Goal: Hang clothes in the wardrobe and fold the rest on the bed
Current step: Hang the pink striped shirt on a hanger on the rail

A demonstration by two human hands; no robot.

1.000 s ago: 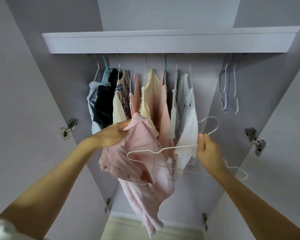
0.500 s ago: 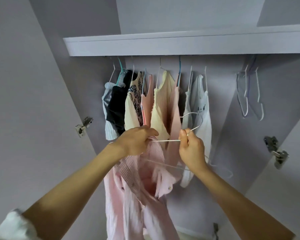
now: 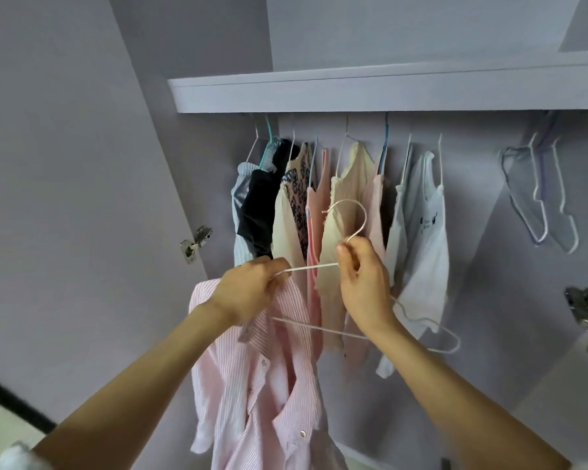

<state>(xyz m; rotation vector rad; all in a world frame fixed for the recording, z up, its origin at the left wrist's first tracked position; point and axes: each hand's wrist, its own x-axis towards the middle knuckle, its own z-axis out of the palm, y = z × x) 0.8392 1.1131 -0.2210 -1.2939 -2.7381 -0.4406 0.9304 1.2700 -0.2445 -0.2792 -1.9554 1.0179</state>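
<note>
Both hands (image 3: pixel 248 290) (gripping) on hanger (image 3: pixel 319 329)

A pink-and-white striped button shirt (image 3: pixel 252 385) hangs limp in front of the open wardrobe (image 3: pixel 353 93), its collar end bunched up at the left arm of a white wire hanger (image 3: pixel 319 266). The hanger is held tilted, hook up, with its lower bar slanting down to the right. Behind it, a row of hung garments (image 3: pixel 336 205) fills the rail: black, cream, patterned, pink and white tops, packed side by side on thin hangers.
</note>
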